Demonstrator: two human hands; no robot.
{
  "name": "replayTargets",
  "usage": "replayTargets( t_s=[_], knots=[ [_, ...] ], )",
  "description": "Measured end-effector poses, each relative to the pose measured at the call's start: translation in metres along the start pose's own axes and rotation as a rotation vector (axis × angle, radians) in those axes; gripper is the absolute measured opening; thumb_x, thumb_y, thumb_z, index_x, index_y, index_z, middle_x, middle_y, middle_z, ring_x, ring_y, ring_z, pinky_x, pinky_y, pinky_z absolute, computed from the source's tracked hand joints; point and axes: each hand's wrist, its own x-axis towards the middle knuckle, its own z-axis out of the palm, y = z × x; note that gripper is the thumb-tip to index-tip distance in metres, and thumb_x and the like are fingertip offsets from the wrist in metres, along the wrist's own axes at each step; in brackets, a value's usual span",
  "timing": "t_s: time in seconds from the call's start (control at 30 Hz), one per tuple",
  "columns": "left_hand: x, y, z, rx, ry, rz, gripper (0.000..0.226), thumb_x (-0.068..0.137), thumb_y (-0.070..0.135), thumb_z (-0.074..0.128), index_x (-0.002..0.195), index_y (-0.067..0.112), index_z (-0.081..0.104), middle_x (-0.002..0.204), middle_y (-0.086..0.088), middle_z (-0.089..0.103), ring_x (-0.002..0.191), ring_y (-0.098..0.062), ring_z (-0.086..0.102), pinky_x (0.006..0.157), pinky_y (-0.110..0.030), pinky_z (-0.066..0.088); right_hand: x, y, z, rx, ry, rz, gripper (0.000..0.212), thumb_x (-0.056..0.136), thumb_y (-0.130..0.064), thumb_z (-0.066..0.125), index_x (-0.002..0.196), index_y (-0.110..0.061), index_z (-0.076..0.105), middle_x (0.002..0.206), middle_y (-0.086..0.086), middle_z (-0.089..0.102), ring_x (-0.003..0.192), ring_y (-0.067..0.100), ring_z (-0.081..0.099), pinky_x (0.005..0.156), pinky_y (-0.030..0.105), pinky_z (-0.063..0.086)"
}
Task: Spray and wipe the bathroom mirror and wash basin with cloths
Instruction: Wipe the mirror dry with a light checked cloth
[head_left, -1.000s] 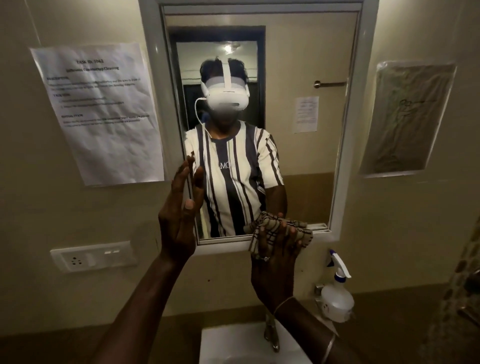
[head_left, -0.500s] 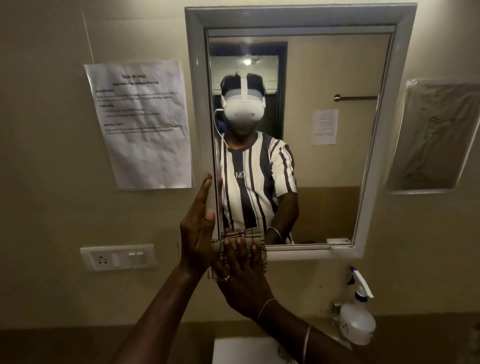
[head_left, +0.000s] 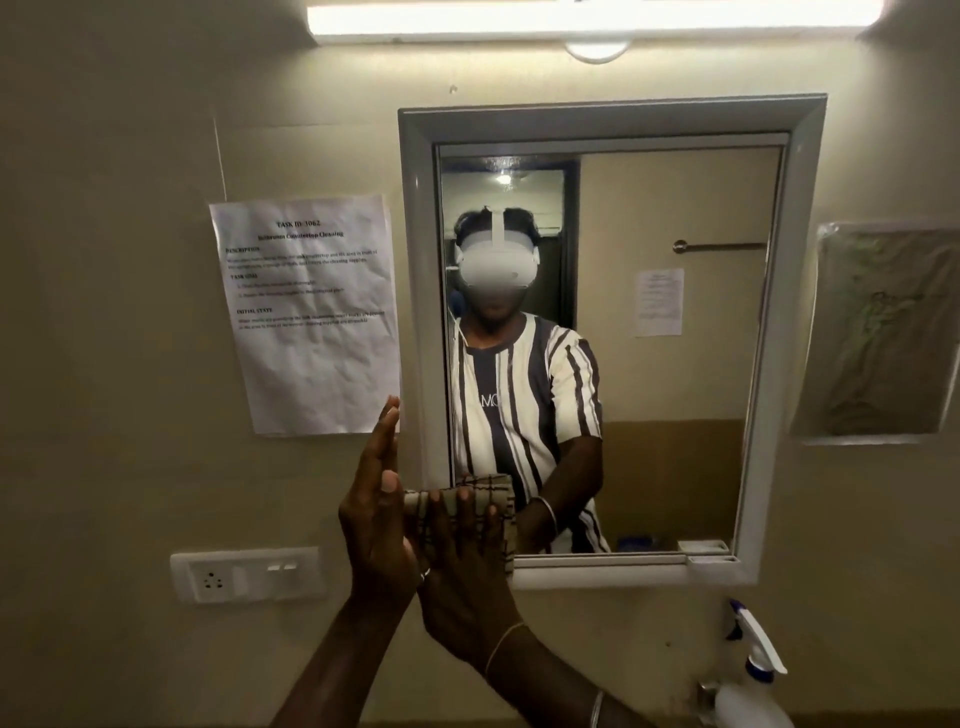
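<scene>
The white-framed mirror (head_left: 670, 374) hangs on the wall at centre. A folded checked cloth (head_left: 494, 498) lies flat against its lower left corner. My right hand (head_left: 462, 582) presses the cloth to the glass with straight, spread fingers. Just left of it, my left hand (head_left: 375, 512) is held edge-on with straight fingers at the mirror's left frame, touching the cloth's left end. A white spray bottle (head_left: 750, 699) with a blue-and-white trigger stands at the lower right. The wash basin is out of view.
A printed paper sheet (head_left: 311, 317) is stuck to the wall left of the mirror, with a white socket plate (head_left: 244, 574) below it. A plastic-covered sheet (head_left: 883, 332) hangs at right. A tube light (head_left: 587, 18) runs above.
My right hand has slid the cloth leftward along the mirror's bottom edge to the lower left corner, meeting my left hand. The view has tilted up, and the basin has dropped out of sight.
</scene>
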Motion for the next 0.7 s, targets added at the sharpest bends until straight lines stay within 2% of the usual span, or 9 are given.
replayTargets(
  t_s=[0.17,0.23,0.3,0.4,0.47,0.57,0.7],
  knots=[
    [0.012,0.01,0.003,-0.044,0.048,0.037,0.051,0.105,0.01,0.028,0.151,-0.012,0.035,0.161,-0.018,0.043,0.153,-0.034,0.035,0.125,-0.051,0.03,0.07,0.014,-0.023,-0.02,0.051,0.009,0.084,0.093,-0.037,0.062,0.163,-0.019,0.018,0.169,0.022,-0.01,0.154,0.048,-0.003,0.122,0.066,-0.008],
    [0.017,0.014,0.007,-0.056,0.062,0.061,0.056,0.108,0.023,0.035,0.149,-0.014,0.036,0.162,-0.018,0.042,0.153,-0.034,0.035,0.124,-0.044,0.033,0.102,0.021,-0.038,-0.029,0.062,-0.003,0.081,0.097,-0.037,0.055,0.164,-0.019,0.014,0.169,0.023,-0.006,0.154,0.05,-0.004,0.121,0.066,-0.01],
    [0.022,0.017,0.013,-0.062,0.076,0.105,0.066,0.109,0.038,0.04,0.149,-0.014,0.035,0.162,-0.018,0.04,0.154,-0.037,0.033,0.124,-0.045,0.032,0.137,0.029,-0.056,-0.017,0.073,-0.002,0.08,0.098,-0.038,0.053,0.164,-0.02,0.012,0.169,0.023,-0.004,0.154,0.05,-0.005,0.121,0.069,-0.005],
    [0.029,0.017,0.023,-0.065,0.09,0.142,0.066,0.109,0.042,0.04,0.15,-0.01,0.035,0.163,-0.014,0.041,0.155,-0.037,0.03,0.125,-0.05,0.029,0.186,0.042,-0.081,-0.038,0.115,0.01,0.077,0.098,-0.04,0.051,0.164,-0.021,0.015,0.168,0.025,-0.001,0.154,0.051,-0.007,0.12,0.07,0.0],
    [0.037,0.017,0.03,-0.058,0.099,0.147,0.062,0.109,0.044,0.039,0.151,-0.003,0.038,0.162,-0.006,0.044,0.154,-0.033,0.032,0.124,-0.046,0.031,0.214,0.052,-0.095,-0.066,0.152,-0.009,0.073,0.099,-0.042,0.047,0.163,-0.021,0.019,0.168,0.027,0.003,0.153,0.052,-0.005,0.121,0.069,-0.004],
    [0.053,0.017,0.039,-0.035,0.115,0.158,0.061,0.109,0.046,0.038,0.151,0.003,0.039,0.162,0.002,0.045,0.154,-0.028,0.034,0.125,-0.043,0.032,0.248,0.063,-0.113,-0.146,0.162,-0.052,0.078,0.095,-0.045,0.046,0.164,-0.022,0.016,0.168,0.028,0.0,0.152,0.054,-0.007,0.12,0.068,-0.011],
    [0.068,0.019,0.048,-0.018,0.147,0.167,0.068,0.108,0.049,0.037,0.154,-0.002,0.037,0.164,-0.008,0.041,0.155,-0.027,0.033,0.126,-0.045,0.029,0.286,0.072,-0.133,-0.198,0.196,-0.037,0.077,0.096,-0.045,0.047,0.163,-0.022,0.017,0.168,0.028,0.001,0.153,0.053,-0.006,0.12,0.068,-0.002]
  ],
)
